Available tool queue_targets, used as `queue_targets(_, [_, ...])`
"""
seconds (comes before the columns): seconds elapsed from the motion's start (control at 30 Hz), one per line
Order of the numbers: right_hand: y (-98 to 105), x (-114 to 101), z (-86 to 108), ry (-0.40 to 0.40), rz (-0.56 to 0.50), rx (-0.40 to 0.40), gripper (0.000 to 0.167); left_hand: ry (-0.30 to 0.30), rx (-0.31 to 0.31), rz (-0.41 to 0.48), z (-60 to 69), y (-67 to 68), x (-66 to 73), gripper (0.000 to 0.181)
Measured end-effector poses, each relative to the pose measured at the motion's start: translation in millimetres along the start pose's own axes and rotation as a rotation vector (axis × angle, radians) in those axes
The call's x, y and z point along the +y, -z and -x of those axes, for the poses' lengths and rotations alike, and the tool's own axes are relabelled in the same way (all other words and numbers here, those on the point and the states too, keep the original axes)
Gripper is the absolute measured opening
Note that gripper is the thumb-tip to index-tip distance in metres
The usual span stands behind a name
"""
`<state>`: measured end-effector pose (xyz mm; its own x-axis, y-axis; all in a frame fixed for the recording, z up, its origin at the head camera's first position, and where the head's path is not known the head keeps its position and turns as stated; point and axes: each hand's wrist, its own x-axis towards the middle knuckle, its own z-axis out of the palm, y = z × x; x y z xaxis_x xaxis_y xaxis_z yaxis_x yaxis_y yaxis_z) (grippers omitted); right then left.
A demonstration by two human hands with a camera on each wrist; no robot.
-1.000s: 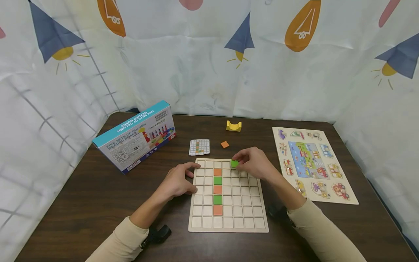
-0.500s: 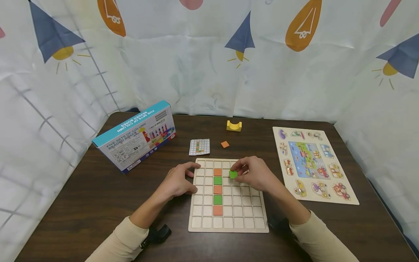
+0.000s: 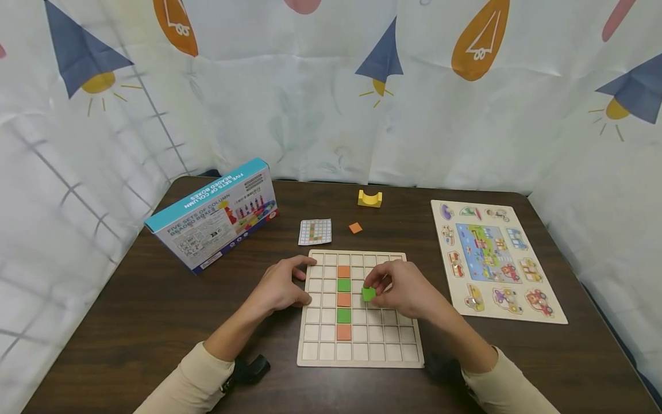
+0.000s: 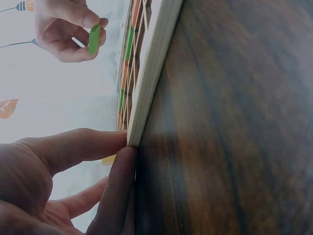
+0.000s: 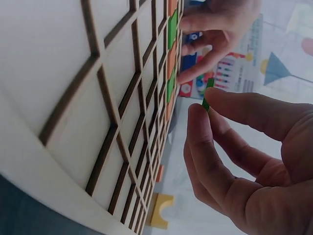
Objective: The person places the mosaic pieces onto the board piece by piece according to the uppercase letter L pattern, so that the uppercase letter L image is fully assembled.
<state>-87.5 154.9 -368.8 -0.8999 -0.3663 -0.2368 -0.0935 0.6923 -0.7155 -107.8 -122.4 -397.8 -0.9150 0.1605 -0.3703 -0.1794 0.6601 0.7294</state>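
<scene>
My right hand pinches a small green square tile between thumb and fingertips, above the right middle part of a pale wooden grid board. In the right wrist view the green tile stands on edge between the fingertips, apart from the board. My left hand rests against the board's left edge, thumb and forefinger spread along it. The left wrist view shows those fingertips touching the board's rim. On the board, orange tiles and green tiles alternate down one column.
Behind the board lie a small pattern card, a loose orange tile and a yellow arch block. A cardboard toy box stands at the left. A wooden picture puzzle lies at the right of the dark table.
My right hand has moved towards me over the board, carrying the green tile from the far rows to the middle rows. The left hand stays in place at the board's edge.
</scene>
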Motion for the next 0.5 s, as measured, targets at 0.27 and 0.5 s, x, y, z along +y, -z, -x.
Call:
queue_targets(0.27, [-4,-2,7.2,0.045,0.002,-0.016,0.023,0.003,-0.002,-0.013,-1.4,0.0,1.0,0.074])
queue_targets(0.5, [-11,-3,10.7,0.073,0.004,-0.055,0.022,-0.012,0.007,-0.039,-2.1,-0.1,-1.0,0.075])
